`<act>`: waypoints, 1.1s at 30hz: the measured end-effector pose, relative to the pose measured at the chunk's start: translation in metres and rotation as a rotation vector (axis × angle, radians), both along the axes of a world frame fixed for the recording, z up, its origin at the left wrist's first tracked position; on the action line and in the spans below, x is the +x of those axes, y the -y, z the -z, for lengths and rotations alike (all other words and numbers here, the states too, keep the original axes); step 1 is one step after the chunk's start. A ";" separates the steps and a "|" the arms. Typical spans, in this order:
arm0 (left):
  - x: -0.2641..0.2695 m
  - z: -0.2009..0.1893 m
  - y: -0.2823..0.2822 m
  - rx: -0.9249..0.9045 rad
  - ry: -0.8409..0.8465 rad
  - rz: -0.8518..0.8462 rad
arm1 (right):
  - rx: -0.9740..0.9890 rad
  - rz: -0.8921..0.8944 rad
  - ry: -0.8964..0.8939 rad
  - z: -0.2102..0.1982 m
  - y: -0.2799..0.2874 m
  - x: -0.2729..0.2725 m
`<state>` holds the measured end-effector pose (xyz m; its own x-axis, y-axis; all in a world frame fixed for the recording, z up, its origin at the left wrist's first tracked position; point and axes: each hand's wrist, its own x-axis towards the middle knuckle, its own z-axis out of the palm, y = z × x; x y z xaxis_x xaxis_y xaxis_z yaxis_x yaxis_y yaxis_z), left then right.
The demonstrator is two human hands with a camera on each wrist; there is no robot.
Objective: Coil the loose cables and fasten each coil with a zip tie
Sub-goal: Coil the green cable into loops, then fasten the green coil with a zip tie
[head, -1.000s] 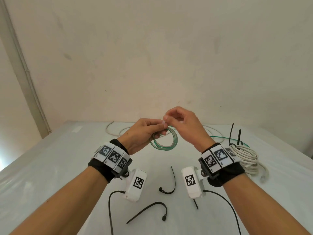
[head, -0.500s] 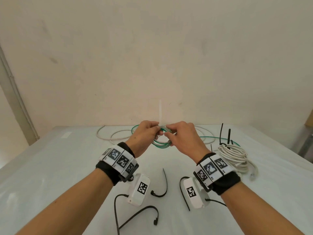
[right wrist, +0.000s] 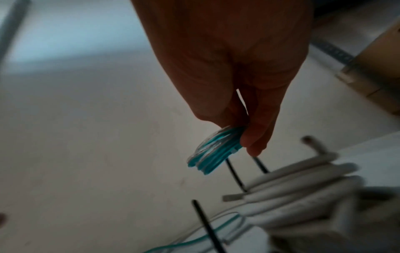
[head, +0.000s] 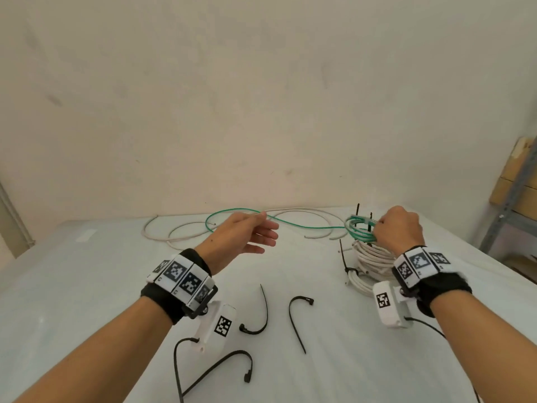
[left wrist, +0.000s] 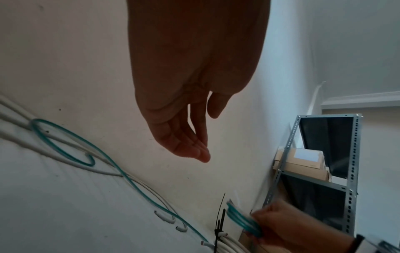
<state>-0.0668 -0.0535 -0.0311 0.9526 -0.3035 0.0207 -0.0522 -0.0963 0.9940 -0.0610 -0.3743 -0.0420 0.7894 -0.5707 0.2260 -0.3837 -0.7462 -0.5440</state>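
Observation:
My right hand pinches a small green coil and holds it just above a white coil bound with black zip ties. In the right wrist view thumb and fingers clamp the green coil, which has a pale tie head on it. My left hand hovers open over the table's middle and holds nothing; the left wrist view shows its fingers relaxed. A loose green cable and a loose white cable lie at the back of the table.
Three black zip ties lie loose on the white table in front of me. A wall stands right behind the table. A metal shelf with boxes is at the far right.
My right hand has carried the green coil to the right, over the white coil. My left hand has let go of it and opened.

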 end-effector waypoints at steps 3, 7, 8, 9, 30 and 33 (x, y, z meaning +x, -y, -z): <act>0.003 0.005 -0.003 -0.002 -0.006 0.018 | -0.024 0.070 -0.090 0.009 0.013 -0.006; 0.004 0.012 -0.005 -0.016 -0.018 0.015 | -0.121 0.069 -0.225 0.017 0.013 -0.011; 0.004 0.013 -0.006 -0.015 -0.019 0.011 | -0.128 0.059 -0.240 0.018 0.013 -0.011; 0.005 0.014 -0.007 -0.011 -0.020 0.009 | -0.129 0.053 -0.239 0.018 0.012 -0.011; 0.071 0.032 -0.045 0.273 -0.113 -0.229 | -0.103 -0.678 -0.482 0.023 -0.148 0.095; 0.107 0.043 -0.052 0.532 -0.117 -0.207 | -0.090 -0.703 -0.553 0.037 -0.173 0.114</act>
